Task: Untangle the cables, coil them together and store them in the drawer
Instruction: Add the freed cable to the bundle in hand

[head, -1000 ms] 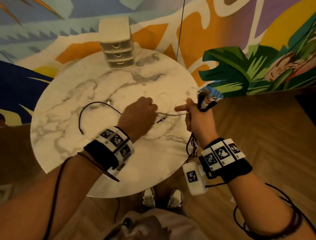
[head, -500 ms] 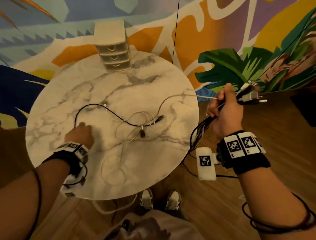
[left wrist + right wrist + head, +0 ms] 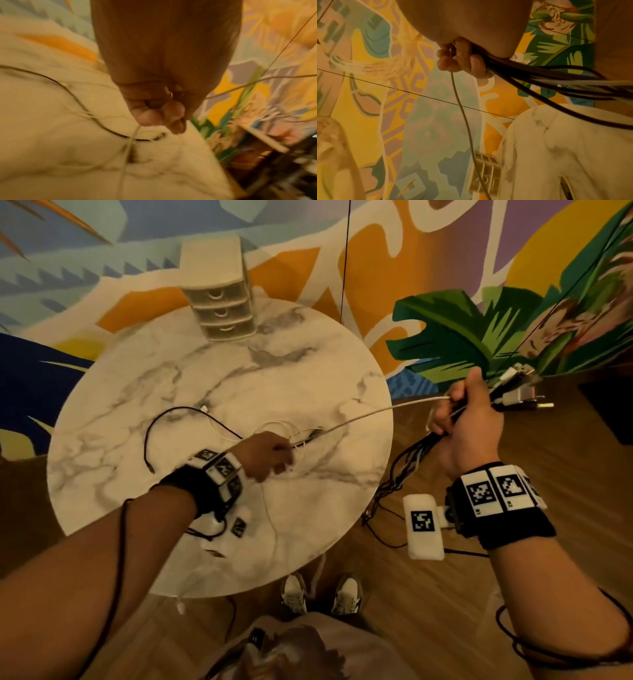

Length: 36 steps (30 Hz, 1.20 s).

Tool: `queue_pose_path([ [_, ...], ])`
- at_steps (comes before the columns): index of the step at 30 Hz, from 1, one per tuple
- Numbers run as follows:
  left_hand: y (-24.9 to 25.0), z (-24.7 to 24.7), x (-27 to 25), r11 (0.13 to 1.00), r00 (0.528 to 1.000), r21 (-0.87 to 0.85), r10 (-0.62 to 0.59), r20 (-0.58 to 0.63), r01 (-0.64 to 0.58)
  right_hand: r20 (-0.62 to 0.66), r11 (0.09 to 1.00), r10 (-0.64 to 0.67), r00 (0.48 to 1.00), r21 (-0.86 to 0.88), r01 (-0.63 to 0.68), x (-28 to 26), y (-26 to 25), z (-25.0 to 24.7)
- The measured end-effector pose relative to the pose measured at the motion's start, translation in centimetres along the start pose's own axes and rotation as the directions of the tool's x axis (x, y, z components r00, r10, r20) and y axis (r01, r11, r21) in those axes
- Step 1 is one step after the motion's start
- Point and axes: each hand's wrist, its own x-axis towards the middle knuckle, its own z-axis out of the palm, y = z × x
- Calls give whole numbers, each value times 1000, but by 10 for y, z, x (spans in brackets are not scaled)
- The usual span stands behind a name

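Note:
My right hand (image 3: 459,419) is off the right edge of the marble table (image 3: 144,501) and grips a bundle of black and white cables (image 3: 539,77). Their plugs (image 3: 517,392) stick out above the fist, and the rest hangs toward the floor. A white cable (image 3: 359,417) runs taut from that fist to my left hand (image 3: 281,453), which is curled round it over the middle of the table. More of this cable (image 3: 130,142) trails below the left fist. A thin white tangle (image 3: 277,428) and a black cable (image 3: 147,436) lie loose on the table.
A small cream drawer unit (image 3: 219,302) with three closed drawers stands at the table's far edge, against a painted wall. A thin dark cord (image 3: 344,268) hangs in front of the wall. A wooden floor and my shoes (image 3: 322,594) are below the near edge.
My left hand moved from the table's left side to the middle and took hold of the white cable. My right hand stayed out to the right with the bundle.

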Motion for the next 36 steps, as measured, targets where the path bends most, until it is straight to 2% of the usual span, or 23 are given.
queue_pose_path([
  [1,-20,-9,0,997,993,-31,-77,-94,74,-23,1000,-14,1000,13,14,2,-1,-4],
  [3,-51,-29,-3,968,940,-124,-242,-241,217,-59,998,-38,998,56,42,4,-3,-8],
  [5,-56,-48,-8,948,881,-212,-302,-363,238,-87,996,-44,995,76,50,4,-5,-9],
  [7,-36,-64,-12,969,812,-224,-209,-545,99,-90,996,-47,995,65,53,3,-2,-7],
  [9,-3,-76,-16,995,673,-80,-14,-740,-66,-59,998,-34,998,43,36,0,3,-3],
  [10,14,-81,-16,994,620,36,90,-779,-99,-41,999,-11,999,35,12,-1,5,1],
  [11,28,-84,-16,987,609,131,163,-776,-96,-25,1000,16,1000,25,-15,-2,7,4],
  [12,36,-87,-13,981,624,181,182,-760,-65,-6,999,41,999,18,-41,-5,9,8],
  [14,37,-96,-1,989,675,149,94,-732,24,16,998,60,998,11,-60,-7,11,11],
  [15,33,-101,2,992,672,109,36,-739,66,9,998,66,998,-4,-65,-7,12,11],
  [17,28,-105,1,986,609,95,-8,-793,137,-35,995,77,996,-58,-79,-6,11,8],
  [19,35,-101,-5,968,571,179,47,-820,178,-55,990,78,995,-116,-84,-8,8,7],
  [20,44,-94,-9,952,582,250,103,-806,178,-26,987,78,997,-141,-81,-11,7,9],
  [22,67,-74,-18,902,644,413,242,-726,128,117,973,91,989,-221,-63,-24,6,23],
  [25,106,-35,-29,732,748,681,438,-498,26,337,887,152,929,-461,23,-45,21,53],
  [27,119,-14,-34,617,783,787,491,-381,-4,360,836,220,907,-549,15,-51,31,65],
  [28,120,-9,-35,600,788,800,499,-359,-16,338,831,259,905,-556,-30,-51,34,68],
  [30,108,-5,-33,661,801,747,484,-351,-71,319,853,264,910,-517,-67,-47,34,67],
  [32,87,1,-30,804,843,579,400,-358,-136,317,874,198,928,-486,-20,-41,31,64],
  [34,53,2,-22,940,906,327,224,-359,-103,299,913,124,946,-408,9,-37,24,61],
  [35,31,-2,-16,985,924,169,102,-369,-41,276,928,93,957,-372,17,-34,20,59],
  [36,8,-10,-12,999,920,31,-13,-392,27,250,938,65,966,-346,26,-32,17,56],
])
